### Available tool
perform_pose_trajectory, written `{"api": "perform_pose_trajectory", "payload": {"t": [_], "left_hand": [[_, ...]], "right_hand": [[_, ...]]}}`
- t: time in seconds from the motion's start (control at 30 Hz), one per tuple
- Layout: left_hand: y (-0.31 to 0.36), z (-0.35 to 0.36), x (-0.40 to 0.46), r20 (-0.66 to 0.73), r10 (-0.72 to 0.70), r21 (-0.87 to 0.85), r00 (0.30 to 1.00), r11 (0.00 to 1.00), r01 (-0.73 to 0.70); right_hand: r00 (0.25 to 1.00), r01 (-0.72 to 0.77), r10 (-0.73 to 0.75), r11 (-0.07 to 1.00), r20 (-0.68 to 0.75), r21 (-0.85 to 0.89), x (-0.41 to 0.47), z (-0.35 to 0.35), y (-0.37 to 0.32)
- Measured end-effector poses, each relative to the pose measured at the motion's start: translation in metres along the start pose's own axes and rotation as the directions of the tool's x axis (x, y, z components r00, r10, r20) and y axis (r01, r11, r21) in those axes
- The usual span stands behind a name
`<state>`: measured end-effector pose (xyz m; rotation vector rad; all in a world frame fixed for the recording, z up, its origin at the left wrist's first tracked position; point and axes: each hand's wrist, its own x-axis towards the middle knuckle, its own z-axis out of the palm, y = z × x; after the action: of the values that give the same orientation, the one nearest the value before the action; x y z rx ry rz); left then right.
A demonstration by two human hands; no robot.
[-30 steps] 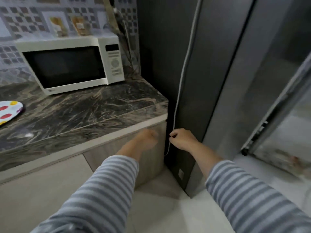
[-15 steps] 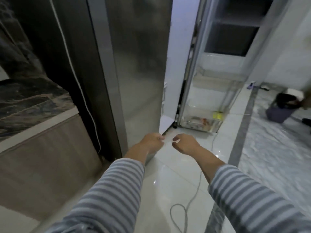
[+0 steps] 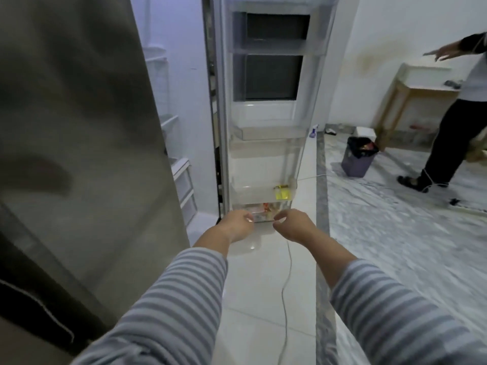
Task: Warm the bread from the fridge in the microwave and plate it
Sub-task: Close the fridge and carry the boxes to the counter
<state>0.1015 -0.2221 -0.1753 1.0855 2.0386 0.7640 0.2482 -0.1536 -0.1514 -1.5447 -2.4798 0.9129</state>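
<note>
I stand before the fridge. Its steel left door [image 3: 79, 127] is closed, and its right door [image 3: 266, 114] is swung wide, showing clear door shelves. Between the doors I see part of the white interior [image 3: 179, 101] with shelves and drawers. A yellow packet [image 3: 282, 192] sits in a low door shelf, and colourful packets [image 3: 263, 209] lie in the bottom one. My left hand [image 3: 237, 223] and my right hand [image 3: 292, 225] hang side by side in front of that bottom shelf, fingers loosely curled, holding nothing. No bread and no microwave are in view.
A thin cable [image 3: 286, 285] trails across the white floor tiles below my hands. At the right stand a purple bin [image 3: 358, 159], a wooden table [image 3: 421, 83] against the wall, and another person [image 3: 453, 127] with one arm stretched out.
My view has swung right, away from the counter and microwave, round to the open fridge door. Both hands stayed together in front of me, fingers curled.
</note>
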Motion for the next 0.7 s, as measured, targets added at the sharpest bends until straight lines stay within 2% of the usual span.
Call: {"api": "perform_pose_trajectory", "payload": {"t": [0.23, 0.43, 0.6, 0.7], "left_hand": [[0.048, -0.022, 0.108, 0.047, 0.051, 0.091, 0.998, 0.994, -0.055], [0.095, 0.013, 0.175, 0.155, 0.108, 0.111, 0.982, 0.986, -0.126], [0.147, 0.049, 0.235, 0.164, 0.145, 0.09, 0.976, 0.983, -0.161], [0.182, 0.072, 0.276, 0.147, 0.174, 0.142, 0.974, 0.97, -0.195]], "right_hand": [[0.988, -0.1, 0.114, 0.986, -0.103, 0.132, 0.08, -0.044, 0.0], [0.964, -0.193, 0.218, 0.967, -0.154, 0.164, 0.132, -0.08, 0.039], [0.948, -0.233, 0.262, 0.958, -0.179, 0.167, 0.186, -0.122, 0.088], [0.948, -0.221, 0.248, 0.964, -0.2, 0.144, 0.222, -0.162, 0.122]]}}
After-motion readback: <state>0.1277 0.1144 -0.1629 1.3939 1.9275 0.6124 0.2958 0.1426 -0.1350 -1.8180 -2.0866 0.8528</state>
